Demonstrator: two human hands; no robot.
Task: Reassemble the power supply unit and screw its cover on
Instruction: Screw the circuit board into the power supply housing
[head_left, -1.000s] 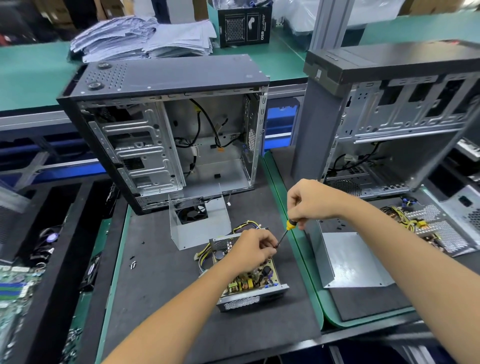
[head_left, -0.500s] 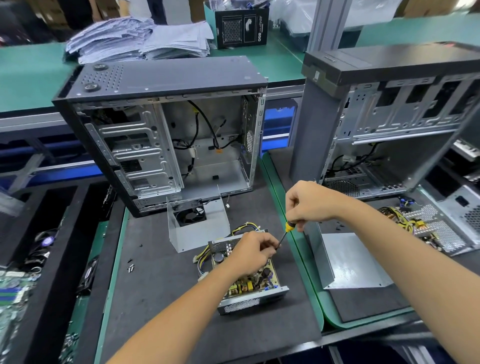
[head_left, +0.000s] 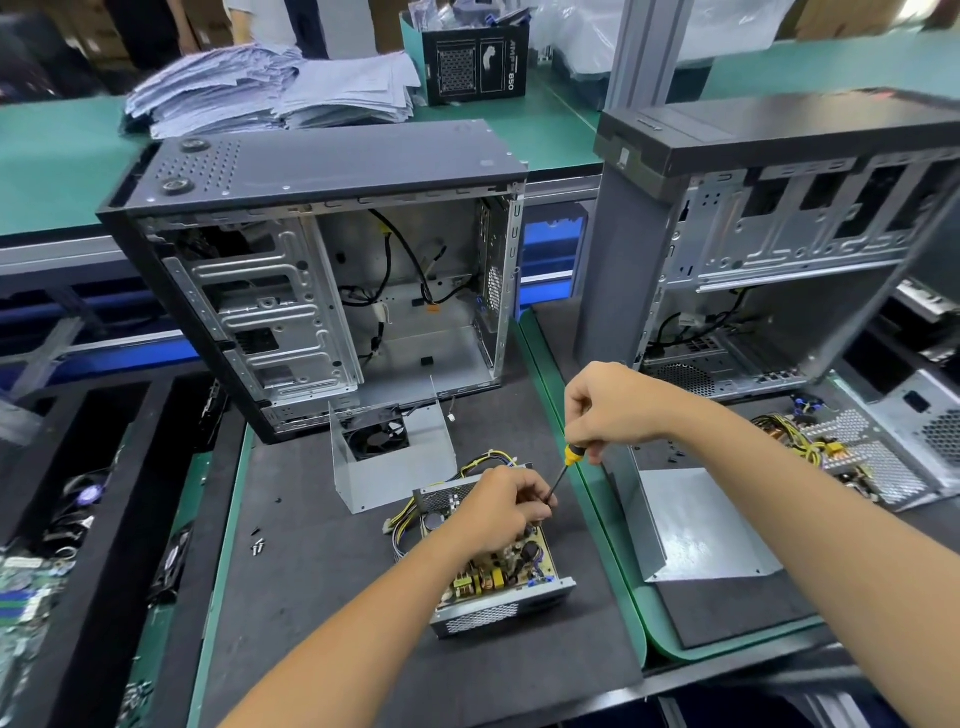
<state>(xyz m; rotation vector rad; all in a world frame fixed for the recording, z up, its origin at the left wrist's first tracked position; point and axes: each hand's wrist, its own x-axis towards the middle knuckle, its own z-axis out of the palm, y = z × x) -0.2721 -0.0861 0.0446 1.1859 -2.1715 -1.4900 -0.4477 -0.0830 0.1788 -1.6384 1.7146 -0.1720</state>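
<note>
PSU (head_left: 501, 582) sits open on the dark mat (head_left: 322, 571), front-centre, cover off, board with yellow parts exposed, mesh end wall facing the camera. Yellow/black cable bundle (head_left: 415, 499) spills out its far-left end.

Left hand (head_left: 506, 506) is over the far half of the PSU, fingers curled and pinching round the screwdriver (head_left: 563, 467) shaft near the tip. The tip and any screw under it are hidden by the fingers. Right hand (head_left: 608, 410) is above and right of it, clenched round the top of the yellow/black handle; shaft slants down-left into the left hand.

Versus the frames 1.0 s and 0.5 s back: practically no change. Both hands in the same grips, driver at the same slant, PSU in the same spot. Only the camera view shifts a little.

Cover (head_left: 389, 462) with the fan stands upright just behind the PSU, apart from it. A few loose screws (head_left: 257, 545) lie on the mat to the left. Open PC case (head_left: 322, 270) stands behind the cover. Second open case (head_left: 789, 249) is on the right mat, with a bare bent metal panel (head_left: 696, 525) in front of it and another opened PSU with cabling (head_left: 841, 457) further right. Paper stacks (head_left: 270, 91) and a black box (head_left: 475, 62) sit on the green bench behind.
</note>
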